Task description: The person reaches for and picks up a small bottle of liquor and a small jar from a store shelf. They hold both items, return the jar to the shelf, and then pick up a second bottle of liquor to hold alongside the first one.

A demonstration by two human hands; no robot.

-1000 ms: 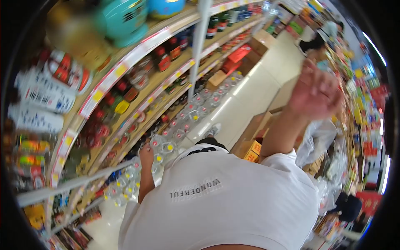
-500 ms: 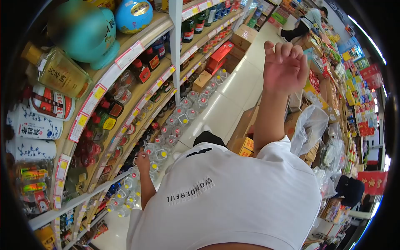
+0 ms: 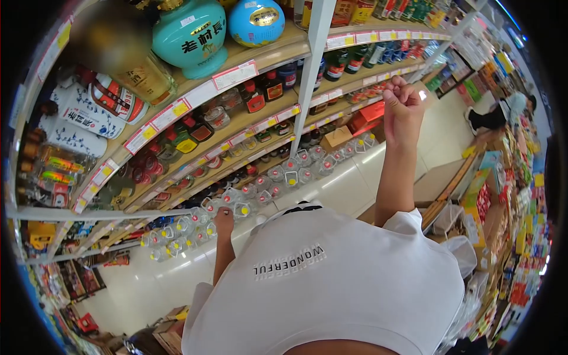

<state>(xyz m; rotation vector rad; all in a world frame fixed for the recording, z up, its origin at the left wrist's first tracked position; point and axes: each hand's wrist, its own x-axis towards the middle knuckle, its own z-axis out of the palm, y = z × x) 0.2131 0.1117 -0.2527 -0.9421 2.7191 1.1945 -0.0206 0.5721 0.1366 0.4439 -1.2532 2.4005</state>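
My right hand (image 3: 403, 102) is raised in front of the shelves, fingers curled in and thumb near them, with nothing visible in it. Low on the other side, my left hand (image 3: 223, 219) hangs with bent fingers; I see no item in it. In the picture it overlaps a row of clear plastic jugs (image 3: 242, 209) with red and yellow caps on the floor. Whether it touches any is not clear. Large turquoise (image 3: 192, 41) and blue (image 3: 256, 23) bottles stand on the upper shelf, with an amber glass bottle (image 3: 148, 80) beside them.
Curved shelves with price labels (image 3: 235, 75) and a grey upright post (image 3: 307, 77) run along the left and far side. A red box (image 3: 367, 118) sits past the jugs. Cartons and packaged goods (image 3: 473, 195) line the right side. Another person (image 3: 503, 112) bends over farther off.
The view has turned toward the shelves, which now spread farther across the picture. My right hand has gone from loosely open to curled in. My left hand still hangs low.
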